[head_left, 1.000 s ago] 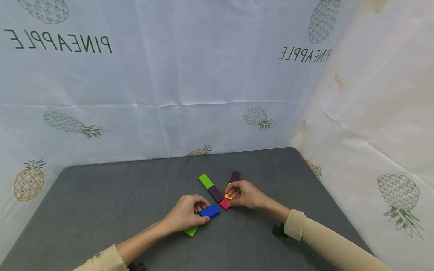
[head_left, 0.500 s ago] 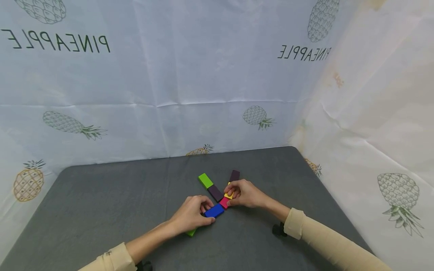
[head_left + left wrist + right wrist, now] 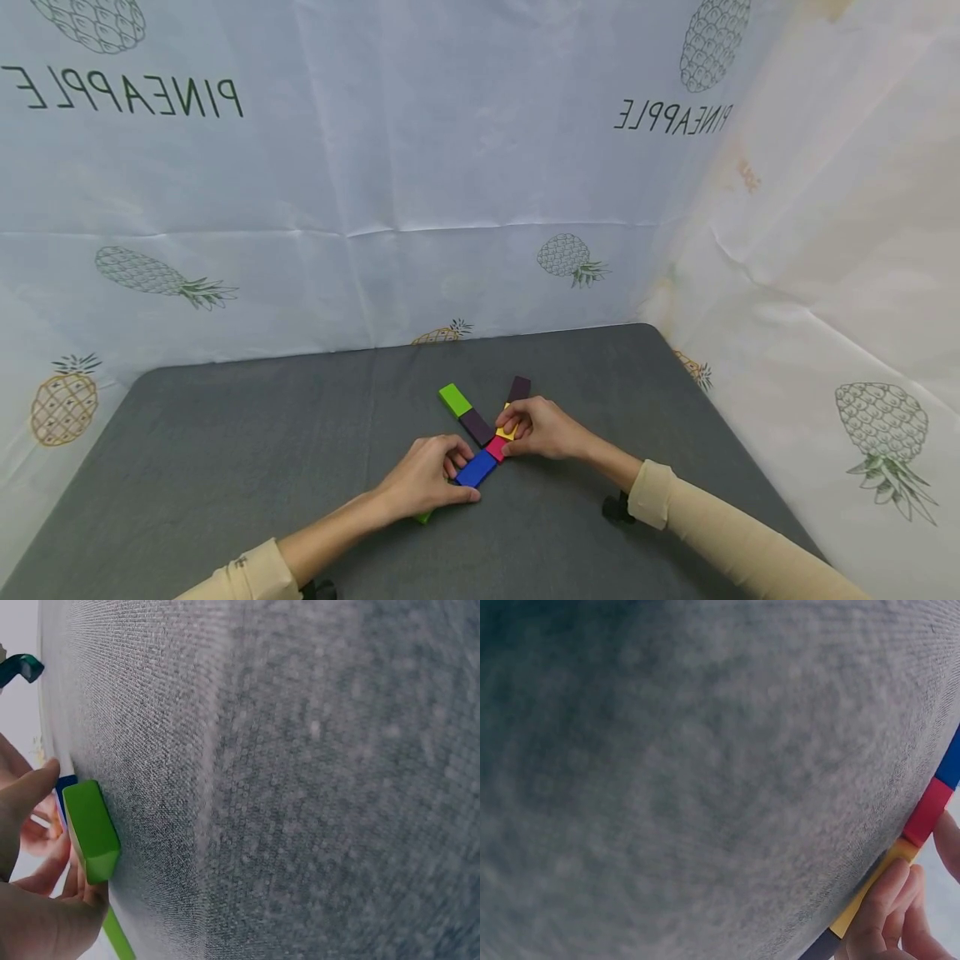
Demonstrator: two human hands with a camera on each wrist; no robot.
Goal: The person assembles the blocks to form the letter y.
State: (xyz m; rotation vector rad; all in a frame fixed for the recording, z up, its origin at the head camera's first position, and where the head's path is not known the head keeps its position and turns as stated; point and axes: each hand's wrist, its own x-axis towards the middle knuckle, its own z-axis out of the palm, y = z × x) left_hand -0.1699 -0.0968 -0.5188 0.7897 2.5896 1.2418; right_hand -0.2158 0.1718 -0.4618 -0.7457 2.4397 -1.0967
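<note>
My left hand (image 3: 420, 479) holds a blue block (image 3: 476, 469) between thumb and fingers, flat on the table. The block's far end meets a red block (image 3: 496, 448). My right hand (image 3: 547, 429) steadies the red block with its thumb and a yellow block (image 3: 507, 432) with its curled fingers. Beyond the yellow one, a dark purple block (image 3: 519, 388) continues the row. Under my left hand lies a green block (image 3: 91, 829), mostly hidden in the head view. The right wrist view shows blue, red, yellow and dark blocks end to end.
Another dark purple block (image 3: 476, 427) and a bright green block (image 3: 455, 400) form a second line, slanting away to the left from the red block. The grey table (image 3: 262, 450) backs onto a white pineapple-print curtain (image 3: 450, 167), which also hangs along the right side.
My left hand has slid the blue block to the right and turned it, bringing it against the red block. The right hand has stayed in place.
</note>
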